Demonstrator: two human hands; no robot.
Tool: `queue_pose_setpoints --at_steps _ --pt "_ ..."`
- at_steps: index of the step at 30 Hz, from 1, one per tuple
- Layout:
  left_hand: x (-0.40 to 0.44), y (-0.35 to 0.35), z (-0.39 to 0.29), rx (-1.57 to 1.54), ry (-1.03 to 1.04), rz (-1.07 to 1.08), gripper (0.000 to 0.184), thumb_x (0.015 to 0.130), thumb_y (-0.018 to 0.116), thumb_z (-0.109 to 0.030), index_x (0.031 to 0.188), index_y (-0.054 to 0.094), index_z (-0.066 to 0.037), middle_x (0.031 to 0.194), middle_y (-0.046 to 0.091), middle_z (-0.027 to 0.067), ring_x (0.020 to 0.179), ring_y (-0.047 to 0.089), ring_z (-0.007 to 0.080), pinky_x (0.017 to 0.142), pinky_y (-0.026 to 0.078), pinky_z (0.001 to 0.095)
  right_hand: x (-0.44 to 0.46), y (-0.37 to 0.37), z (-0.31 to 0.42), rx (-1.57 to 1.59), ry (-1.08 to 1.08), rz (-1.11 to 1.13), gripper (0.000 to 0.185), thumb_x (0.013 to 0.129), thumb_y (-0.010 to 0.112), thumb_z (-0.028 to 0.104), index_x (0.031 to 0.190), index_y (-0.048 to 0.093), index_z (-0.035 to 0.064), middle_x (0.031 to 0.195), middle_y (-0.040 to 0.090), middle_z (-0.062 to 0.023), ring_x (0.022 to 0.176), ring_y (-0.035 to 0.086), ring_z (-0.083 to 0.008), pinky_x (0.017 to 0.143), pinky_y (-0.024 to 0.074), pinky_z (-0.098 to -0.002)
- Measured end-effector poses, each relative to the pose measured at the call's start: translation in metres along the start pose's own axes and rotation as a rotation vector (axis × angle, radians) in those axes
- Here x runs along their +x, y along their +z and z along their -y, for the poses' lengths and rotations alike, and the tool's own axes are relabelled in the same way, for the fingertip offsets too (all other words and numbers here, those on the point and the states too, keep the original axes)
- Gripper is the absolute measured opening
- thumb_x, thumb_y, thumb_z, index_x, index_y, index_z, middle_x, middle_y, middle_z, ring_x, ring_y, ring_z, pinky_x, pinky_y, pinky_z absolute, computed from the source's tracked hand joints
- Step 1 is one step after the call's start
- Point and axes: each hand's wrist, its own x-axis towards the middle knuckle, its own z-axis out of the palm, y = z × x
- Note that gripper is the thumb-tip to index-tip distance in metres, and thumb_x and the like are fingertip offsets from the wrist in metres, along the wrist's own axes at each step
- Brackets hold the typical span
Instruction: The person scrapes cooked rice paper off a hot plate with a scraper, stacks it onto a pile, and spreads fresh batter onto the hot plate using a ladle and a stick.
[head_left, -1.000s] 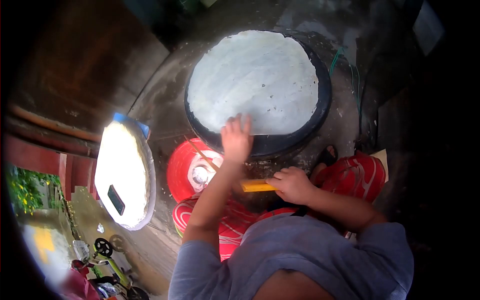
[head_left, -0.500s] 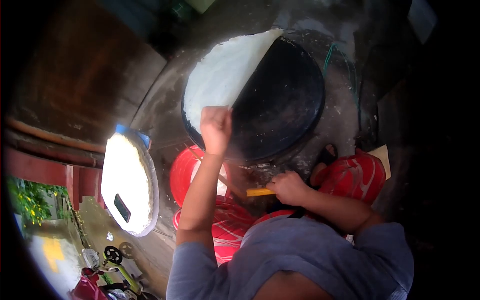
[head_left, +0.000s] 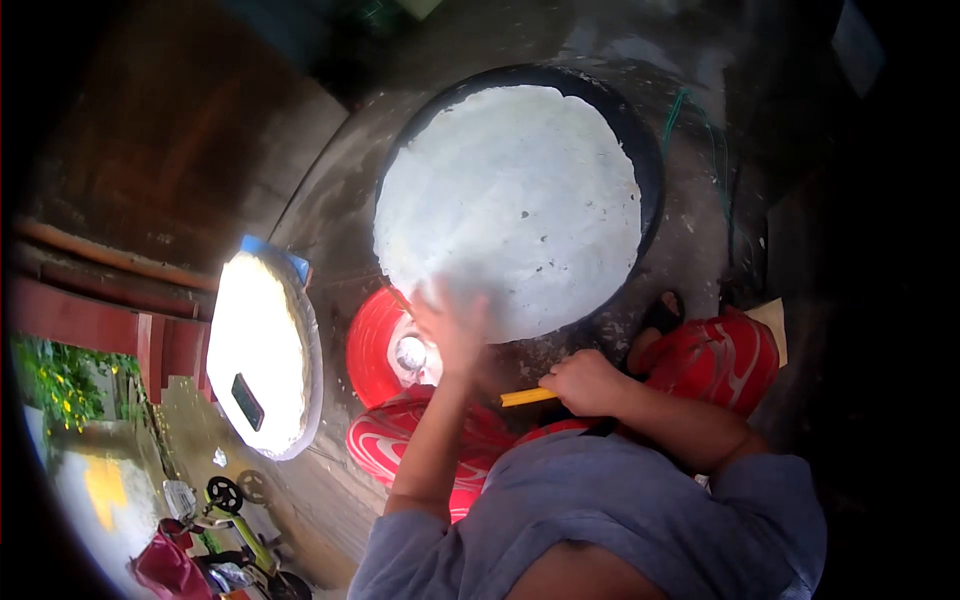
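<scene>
A large thin round pancake (head_left: 510, 200) lies flat over most of a black round griddle (head_left: 650, 190), shifted toward the near left side, with a few small holes in it. My left hand (head_left: 455, 325) is at its near left edge, blurred by motion, fingers apart and holding nothing. In my closed right hand (head_left: 588, 383), near my lap, is a yellow strip-shaped tool (head_left: 528, 397); its kind is unclear. A red bucket (head_left: 368, 345) stands below the left hand, with a white round thing (head_left: 410, 352) inside and a stick partly hidden.
On the left, a stack of pale round sheets (head_left: 255, 340) carries a phone (head_left: 247, 402). A green cord (head_left: 672, 125) lies right of the griddle. A wooden board (head_left: 170, 150) stands at upper left, and a small bike (head_left: 240, 530) is at lower left.
The pancake, half folded back in my left hand before, now lies flat across the griddle. My left hand has let go and come nearer. My right hand still holds the yellow tool.
</scene>
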Motion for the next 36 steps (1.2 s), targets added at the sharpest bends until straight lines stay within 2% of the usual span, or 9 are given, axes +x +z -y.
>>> queue_pose_setpoints --at_steps 2,5,8,11,17,22,25,30,36 --pt "0.012 0.023 0.047 -0.293 -0.606 -0.075 0.094 0.071 0.073 -0.044 0.136 0.023 0.002 0.135 0.026 0.0275 0.118 0.037 0.0424 0.093 0.035 0.0518 0.001 -0.005 -0.002 0.027 0.012 0.039 0.014 0.069 0.058 0.015 0.082 0.061 0.0103 0.075 0.062 -0.0079 0.071 0.062 -0.0268 0.06 0.0467 -0.0399" --pt "0.037 0.021 0.08 -1.026 -1.218 -0.007 0.036 0.075 0.072 -0.023 0.095 0.056 0.003 0.079 0.058 0.012 0.069 0.058 0.0234 0.063 0.049 0.0363 0.002 -0.024 -0.009 0.286 0.098 -0.127 0.022 0.067 0.061 0.018 0.088 0.06 0.0102 0.069 0.06 -0.0117 0.068 0.06 -0.0315 0.058 0.0462 -0.04" --pt "0.058 0.011 0.093 -1.029 -0.949 0.136 0.011 0.072 0.066 -0.003 0.065 0.058 -0.001 0.053 0.049 0.0042 0.046 0.048 0.0158 0.043 0.037 0.0299 0.0 -0.044 -0.02 0.733 0.041 -0.29 0.026 0.072 0.054 0.012 0.097 0.06 0.0053 0.071 0.061 -0.0123 0.064 0.06 -0.0223 0.06 0.0451 -0.0316" --pt "0.103 -0.033 0.085 -0.524 -0.258 -0.155 0.017 0.07 0.063 -0.006 0.062 0.054 0.006 0.054 0.053 0.0126 0.048 0.046 0.0149 0.05 0.041 0.032 0.006 -0.061 -0.024 1.273 0.104 -0.381 0.022 0.074 0.052 0.01 0.091 0.058 -0.0014 0.073 0.062 -0.011 0.069 0.059 -0.0163 0.064 0.0446 -0.0295" --pt "0.172 -0.198 0.056 -0.591 0.423 -0.135 0.013 0.079 0.062 0.002 0.075 0.05 0.005 0.077 0.05 0.0034 0.068 0.045 0.0094 0.062 0.037 0.0201 0.086 -0.12 -0.035 0.475 0.135 -0.732 0.043 0.082 0.059 0.011 0.124 0.05 0.0039 0.09 0.066 -0.0121 0.065 0.063 -0.0163 0.06 0.0473 -0.0245" --pt "0.128 -0.327 0.044 -0.319 0.624 -0.142 0.01 0.073 0.059 0.012 0.081 0.054 0.006 0.082 0.051 0.0064 0.075 0.051 0.0157 0.067 0.039 0.0199 0.201 -0.228 -0.004 0.185 0.034 -0.781 0.085 0.07 0.073 0.018 0.139 0.025 0.0165 0.118 0.055 -0.0199 0.102 0.057 -0.0294 0.081 0.0454 -0.0319" --pt "0.1 -0.36 0.064 -0.301 0.551 -0.162 0.015 0.069 0.061 0.01 0.079 0.054 0.002 0.08 0.052 0.0085 0.072 0.052 0.0224 0.063 0.042 0.0262 0.286 -0.256 0.018 -0.007 -0.102 -0.805 0.091 0.068 0.074 0.018 0.141 0.02 0.0191 0.104 0.059 -0.02 0.092 0.058 -0.0355 0.082 0.045 -0.0387" --pt "0.071 -0.386 0.14 -0.258 0.337 -0.235 0.012 0.072 0.061 0.009 0.081 0.056 0.002 0.082 0.054 0.0068 0.075 0.053 0.0167 0.065 0.043 0.0241 0.368 -0.254 0.077 0.046 -0.178 -0.409 0.01 0.07 0.07 0.012 0.078 0.069 0.0077 0.077 0.065 -0.0102 0.075 0.061 -0.0227 0.072 0.0466 -0.0314" --pt "0.112 -0.407 0.277 -0.606 -0.226 -0.483 0.017 0.079 0.064 -0.008 0.092 0.066 0.001 0.08 0.065 0.0063 0.073 0.06 0.0123 0.067 0.047 0.0246 0.409 -0.312 0.187 -0.033 -0.303 -0.689 0.011 0.076 0.058 0.004 0.086 0.064 0.0036 0.077 0.065 -0.0102 0.069 0.062 -0.0175 0.064 0.0482 -0.0275"
